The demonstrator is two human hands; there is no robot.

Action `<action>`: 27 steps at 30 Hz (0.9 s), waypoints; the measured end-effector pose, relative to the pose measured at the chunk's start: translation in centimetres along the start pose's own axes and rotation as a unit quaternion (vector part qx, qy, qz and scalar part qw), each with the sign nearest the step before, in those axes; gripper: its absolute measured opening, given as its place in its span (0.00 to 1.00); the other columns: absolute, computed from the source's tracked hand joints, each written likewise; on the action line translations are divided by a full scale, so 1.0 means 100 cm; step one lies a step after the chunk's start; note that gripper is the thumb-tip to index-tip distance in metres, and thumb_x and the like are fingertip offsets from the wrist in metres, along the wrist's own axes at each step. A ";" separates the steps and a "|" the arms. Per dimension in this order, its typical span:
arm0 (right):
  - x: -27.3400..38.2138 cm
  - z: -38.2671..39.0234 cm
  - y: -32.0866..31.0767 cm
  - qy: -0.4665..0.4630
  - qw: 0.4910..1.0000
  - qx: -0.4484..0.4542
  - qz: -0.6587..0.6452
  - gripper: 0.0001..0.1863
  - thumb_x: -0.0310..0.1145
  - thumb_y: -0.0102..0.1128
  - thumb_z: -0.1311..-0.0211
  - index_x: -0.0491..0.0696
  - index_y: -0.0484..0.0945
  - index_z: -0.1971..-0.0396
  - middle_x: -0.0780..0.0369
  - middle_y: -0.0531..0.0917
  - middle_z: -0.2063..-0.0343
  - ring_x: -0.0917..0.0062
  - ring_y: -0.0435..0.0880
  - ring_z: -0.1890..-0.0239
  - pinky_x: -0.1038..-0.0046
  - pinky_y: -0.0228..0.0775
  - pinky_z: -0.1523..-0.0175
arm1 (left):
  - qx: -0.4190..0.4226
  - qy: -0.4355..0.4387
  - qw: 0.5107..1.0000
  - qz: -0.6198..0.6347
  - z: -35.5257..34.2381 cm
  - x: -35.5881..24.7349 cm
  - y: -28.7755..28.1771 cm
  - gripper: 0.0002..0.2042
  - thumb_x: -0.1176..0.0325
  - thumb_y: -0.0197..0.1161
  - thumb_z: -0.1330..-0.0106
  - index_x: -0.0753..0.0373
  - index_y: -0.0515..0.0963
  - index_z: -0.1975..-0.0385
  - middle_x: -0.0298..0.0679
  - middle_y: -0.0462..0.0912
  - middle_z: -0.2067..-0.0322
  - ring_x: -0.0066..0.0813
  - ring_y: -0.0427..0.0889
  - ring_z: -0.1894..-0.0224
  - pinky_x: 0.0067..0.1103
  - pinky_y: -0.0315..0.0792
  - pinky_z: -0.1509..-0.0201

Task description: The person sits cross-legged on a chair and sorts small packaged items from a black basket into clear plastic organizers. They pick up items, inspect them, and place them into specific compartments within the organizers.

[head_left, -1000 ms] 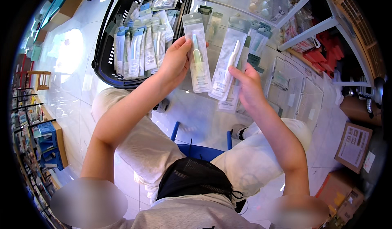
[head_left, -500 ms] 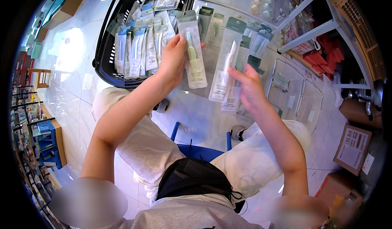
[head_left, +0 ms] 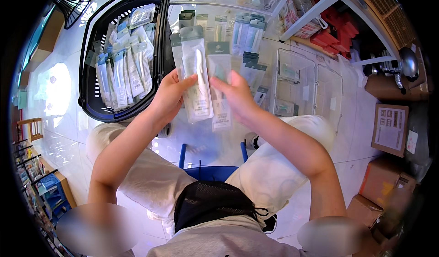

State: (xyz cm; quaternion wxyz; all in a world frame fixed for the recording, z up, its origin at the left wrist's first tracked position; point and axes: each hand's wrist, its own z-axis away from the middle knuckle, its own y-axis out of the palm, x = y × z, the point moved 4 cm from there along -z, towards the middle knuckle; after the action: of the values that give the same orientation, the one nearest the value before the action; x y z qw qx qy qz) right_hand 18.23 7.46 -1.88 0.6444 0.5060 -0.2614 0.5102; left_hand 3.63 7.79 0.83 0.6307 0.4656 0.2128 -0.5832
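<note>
My left hand (head_left: 171,93) pinches a slim clear packet (head_left: 197,106) with a grey-green header, held upright. Inside it shows a white, knife-like tool with a curved handle. Part of another packet (head_left: 176,44) stands behind it, mostly hidden. Close on the right, my right hand (head_left: 235,93) is closed on a second clear packet (head_left: 222,115) with a dark green header; its contents are blurred. The two hands are almost together, their thumbs over the packets' fronts. Further packets (head_left: 254,35) of the same kind lie past my right hand.
A black basket (head_left: 87,85) full of similar packets stands on the left. Clear plastic bins (head_left: 295,51) are on the right, near a white metal rack (head_left: 311,16). Cardboard boxes (head_left: 390,129) line the far right. A blue stool (head_left: 210,172) is between my legs.
My hands have come together. The white-tool packet has passed from my right hand to my left, while the right keeps the packet that was behind it. The whole view has shifted.
</note>
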 end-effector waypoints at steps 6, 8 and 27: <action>0.024 0.003 -0.006 -0.061 0.997 -0.052 0.006 0.27 0.19 0.48 0.46 0.44 0.56 0.44 0.57 0.75 0.59 0.73 0.78 0.63 0.71 0.74 0.61 | -0.050 0.044 0.998 0.007 -0.006 -0.010 -0.006 0.11 0.72 0.57 0.41 0.68 0.69 0.60 0.40 0.78 0.66 0.24 0.78 0.66 0.22 0.73 0.62; 0.030 0.004 -0.004 -0.094 0.993 -0.051 0.045 0.26 0.19 0.46 0.46 0.44 0.58 0.44 0.58 0.75 0.59 0.74 0.78 0.63 0.70 0.74 0.62 | -0.053 0.047 0.997 0.008 -0.006 -0.010 -0.007 0.11 0.72 0.57 0.41 0.68 0.69 0.60 0.40 0.78 0.66 0.24 0.78 0.67 0.21 0.73 0.63; 0.022 -0.014 -0.024 -0.070 0.985 -0.102 0.120 0.34 0.23 0.56 0.50 0.43 0.49 0.43 0.58 0.77 0.67 0.77 0.77 0.67 0.77 0.69 0.62 | -0.113 0.176 0.978 0.021 -0.006 -0.080 -0.046 0.17 0.72 0.52 0.41 0.69 0.64 0.51 0.47 0.77 0.62 0.29 0.79 0.65 0.22 0.76 0.62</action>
State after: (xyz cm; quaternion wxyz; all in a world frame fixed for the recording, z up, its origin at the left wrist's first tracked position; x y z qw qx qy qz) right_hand 20.98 9.74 -1.40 0.6066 0.4372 -0.4154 0.5180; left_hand -2.36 13.09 5.45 0.6438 0.4911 0.3749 -0.4515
